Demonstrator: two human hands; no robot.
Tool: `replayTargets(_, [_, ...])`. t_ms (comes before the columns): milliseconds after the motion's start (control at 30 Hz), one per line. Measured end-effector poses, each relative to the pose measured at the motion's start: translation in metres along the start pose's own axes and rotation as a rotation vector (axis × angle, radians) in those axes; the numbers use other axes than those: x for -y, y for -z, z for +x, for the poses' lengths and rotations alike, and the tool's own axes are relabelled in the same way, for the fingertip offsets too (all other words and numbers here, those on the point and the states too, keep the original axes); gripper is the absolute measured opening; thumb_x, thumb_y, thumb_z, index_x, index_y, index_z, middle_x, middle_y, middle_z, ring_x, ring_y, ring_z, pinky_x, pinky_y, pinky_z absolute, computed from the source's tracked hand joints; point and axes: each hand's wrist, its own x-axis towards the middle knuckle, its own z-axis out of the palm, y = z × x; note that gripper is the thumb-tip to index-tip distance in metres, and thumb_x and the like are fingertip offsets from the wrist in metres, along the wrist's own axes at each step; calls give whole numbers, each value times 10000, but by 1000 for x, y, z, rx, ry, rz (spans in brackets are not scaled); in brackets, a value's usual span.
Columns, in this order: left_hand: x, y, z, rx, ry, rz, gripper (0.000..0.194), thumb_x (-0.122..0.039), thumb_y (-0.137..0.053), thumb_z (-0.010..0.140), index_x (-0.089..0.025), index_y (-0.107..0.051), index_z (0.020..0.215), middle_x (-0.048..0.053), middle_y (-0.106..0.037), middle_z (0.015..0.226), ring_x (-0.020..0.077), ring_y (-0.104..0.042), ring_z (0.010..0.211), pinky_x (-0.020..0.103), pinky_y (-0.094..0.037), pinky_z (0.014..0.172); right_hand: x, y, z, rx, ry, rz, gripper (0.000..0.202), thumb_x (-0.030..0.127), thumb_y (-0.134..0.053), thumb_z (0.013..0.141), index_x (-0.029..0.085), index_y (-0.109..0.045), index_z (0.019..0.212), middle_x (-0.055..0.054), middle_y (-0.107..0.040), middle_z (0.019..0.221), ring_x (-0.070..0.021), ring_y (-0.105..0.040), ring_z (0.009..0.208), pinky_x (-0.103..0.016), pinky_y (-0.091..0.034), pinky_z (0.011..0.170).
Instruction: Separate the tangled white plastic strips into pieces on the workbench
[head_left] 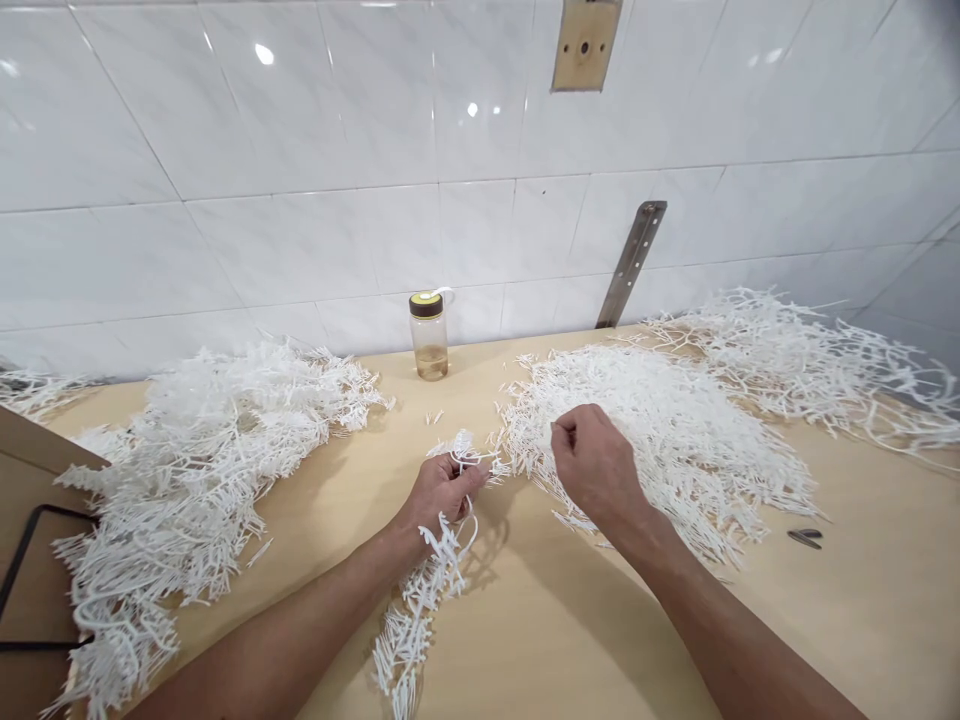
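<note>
My left hand is closed on a white plastic sprue strand, a thin curved runner bristling with small pieces. Part of it loops above my fingers, and a bristly length trails down toward the near table edge. My right hand is curled into a closed shape, raised at the left side of a pile of loose white slivers. Its fingertips are turned from view, so whatever they hold, if anything, is hidden. A gap separates the two hands.
A large heap of bristly white sprues lies left, by a brown box. Bare, tangled white runners lie back right. A lidded bottle stands near the tiled wall. Small dark metal pieces and a metal bracket are at right.
</note>
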Motion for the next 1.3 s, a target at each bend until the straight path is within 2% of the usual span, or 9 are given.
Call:
replayTargets(100, [1, 3, 3, 7, 47, -17, 522, -572, -815, 598, -169, -483, 584, -104, -304, 402, 14, -200, 320, 206, -98, 357, -7, 14, 8, -120, -32, 21, 51, 160, -504, 846, 205, -520, 831, -60, -571, 828, -170, -510, 638, -310, -393, 593])
replayTargets(167, [4, 5, 5, -17, 61, -23, 489, -557, -812, 618, -165, -520, 620, -99, -335, 393, 22, -235, 304, 205, -104, 345, -3, 19, 7, -146, -8, 65, 72, 177, -510, 854, 193, -568, 894, -88, -596, 916, -161, -518, 624, -316, -416, 586])
replayTargets(233, [8, 7, 9, -40, 67, -42, 466, -544, -812, 627, -163, -544, 643, -95, -351, 381, 30, -258, 289, 208, -106, 331, 8, 19, 3, -84, 47, 181, 97, 203, -509, 884, 196, -603, 907, -86, -619, 942, -148, -534, 616, -303, -443, 574])
replayTargets(333, [13, 9, 13, -59, 63, -112, 450, -533, -809, 633, -167, -546, 641, -92, -354, 352, 37, -254, 265, 217, -92, 315, 26, 12, -7, 91, 115, 361, 123, 229, -520, 917, 207, -637, 890, -53, -654, 899, -129, -557, 608, -277, -473, 579])
replayTargets(467, [10, 9, 12, -74, 75, -158, 467, -538, -816, 614, -172, -526, 620, -90, -358, 343, 38, -256, 258, 215, -112, 308, 36, -1, -16, 200, 140, 402, 129, 241, -544, 921, 200, -667, 920, -56, -665, 919, -117, -550, 578, -281, -482, 588])
replayTargets(667, [2, 5, 7, -68, 89, -126, 479, -550, -812, 609, -171, -520, 606, -84, -372, 344, 41, -274, 253, 219, -138, 305, 36, -9, -18, 219, 127, 433, 126, 242, -555, 916, 198, -673, 913, -69, -662, 939, -120, -529, 580, -285, -474, 585])
replayTargets(1033, [2, 3, 4, -47, 73, -96, 462, -535, -801, 642, -168, -522, 621, -91, -365, 336, 41, -268, 248, 213, -131, 322, 42, -8, -20, 214, 116, 492, 103, 209, -559, 898, 190, -654, 863, -55, -661, 893, -123, -546, 626, -260, -449, 553])
replayTargets(1300, [2, 3, 5, -43, 61, -67, 491, -576, -809, 586, -171, -533, 612, -89, -366, 328, 49, -265, 245, 220, -134, 308, 39, -13, -21, 237, 82, 443, 102, 191, -536, 894, 192, -616, 830, -33, -633, 840, -137, -553, 671, -272, -437, 601])
